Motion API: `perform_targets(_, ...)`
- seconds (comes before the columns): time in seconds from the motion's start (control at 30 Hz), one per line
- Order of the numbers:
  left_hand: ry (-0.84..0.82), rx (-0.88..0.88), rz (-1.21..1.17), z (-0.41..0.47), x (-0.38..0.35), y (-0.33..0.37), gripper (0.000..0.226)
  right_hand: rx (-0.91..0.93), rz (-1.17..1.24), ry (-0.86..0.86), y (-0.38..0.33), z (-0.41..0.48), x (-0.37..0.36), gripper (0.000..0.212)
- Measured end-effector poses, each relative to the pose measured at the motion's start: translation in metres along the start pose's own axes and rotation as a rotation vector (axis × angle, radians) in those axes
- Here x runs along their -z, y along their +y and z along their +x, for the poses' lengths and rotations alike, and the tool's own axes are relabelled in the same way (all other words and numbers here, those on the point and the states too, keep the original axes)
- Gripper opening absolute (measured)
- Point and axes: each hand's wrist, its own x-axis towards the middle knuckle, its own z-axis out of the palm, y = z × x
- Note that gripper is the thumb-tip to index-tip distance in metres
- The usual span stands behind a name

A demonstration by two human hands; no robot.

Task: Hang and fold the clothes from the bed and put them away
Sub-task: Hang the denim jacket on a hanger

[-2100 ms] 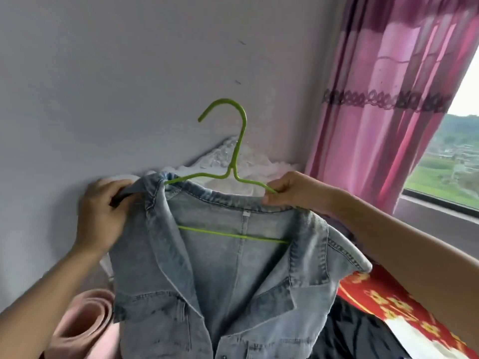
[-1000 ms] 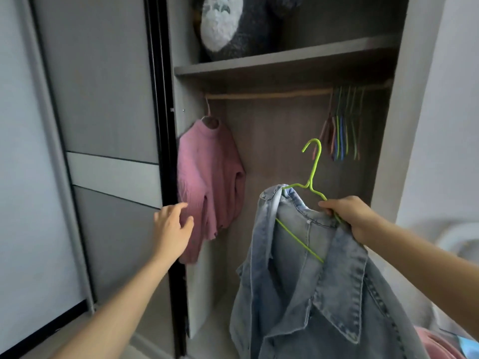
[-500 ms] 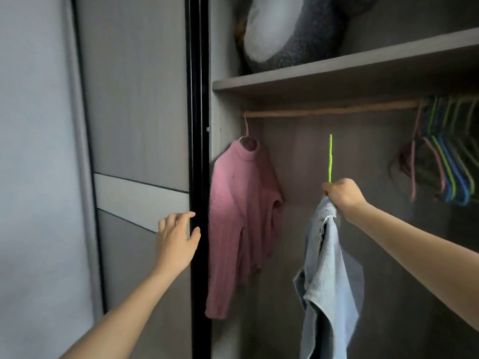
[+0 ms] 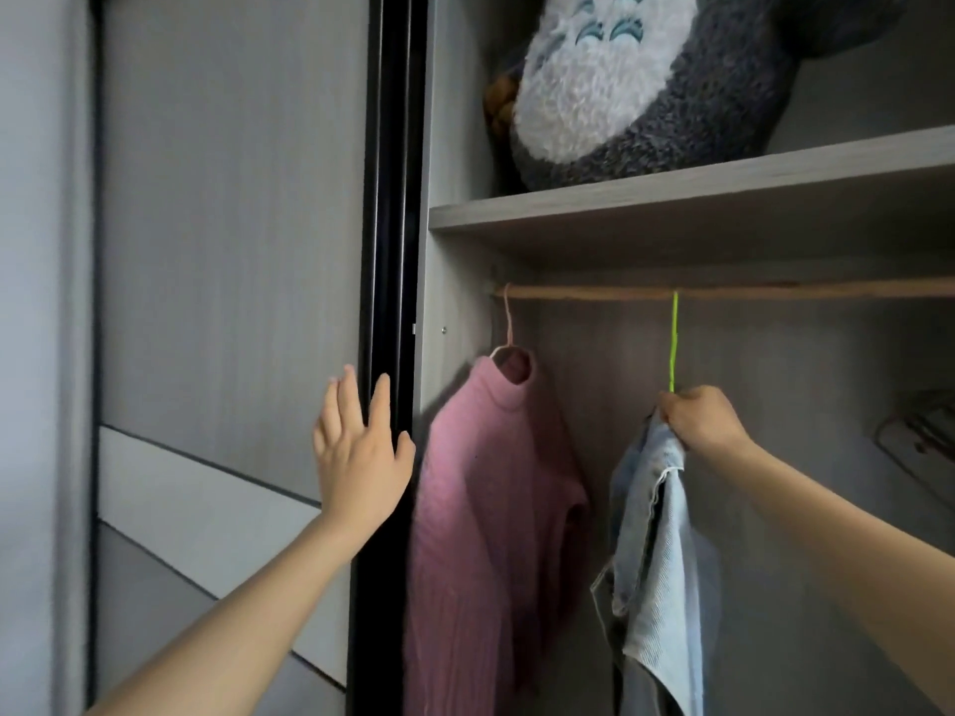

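gripping the neck of the green hanger [image 4: 673, 348] with the right hand [image 4: 703, 423], fingers curling round it, its top meeting the wooden rail [image 4: 801, 290] and the denim jacket [image 4: 656, 540] hanging edge-on beneath, just right of the pink sweater [image 4: 491, 509]. holding the left hand [image 4: 359, 457] raised and flat, fingers straight and spread, at the black edge of the sliding door [image 4: 232, 224].

Colours around the tan rail [image 4: 775, 290]

Below the rail, a lime-green hanger [image 4: 673, 343] carries a pale blue denim jacket [image 4: 656, 534]. Further left along the rail, a plain pink sweater [image 4: 491, 509] hangs on a pink hanger [image 4: 509, 323]. Above the rail is a charcoal plush toy [image 4: 723, 95], its white belly marked in teal.
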Motion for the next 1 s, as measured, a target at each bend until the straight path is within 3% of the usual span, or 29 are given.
perform_targets(0.4,0.121,-0.259,0.207,0.062,-0.064,-0.016,0.082,0.043,-0.083,0.096,-0.041,0.064,-0.036,0.046)
perform_targets(0.67,0.244,-0.31,0.161,0.063,-0.073,-0.027,0.066,0.086,-0.145,0.011,-0.089,0.114,-0.108,0.026)
perform_targets(0.8,0.366,-0.436,0.15,0.072,-0.075,-0.052,0.055,0.085,-0.187,-0.021,-0.091,0.139,-0.14,0.031)
perform_targets(1.0,0.44,-0.399,0.079,0.064,-0.084,-0.05,0.057,0.074,-0.249,-0.092,-0.075,0.156,-0.175,0.033)
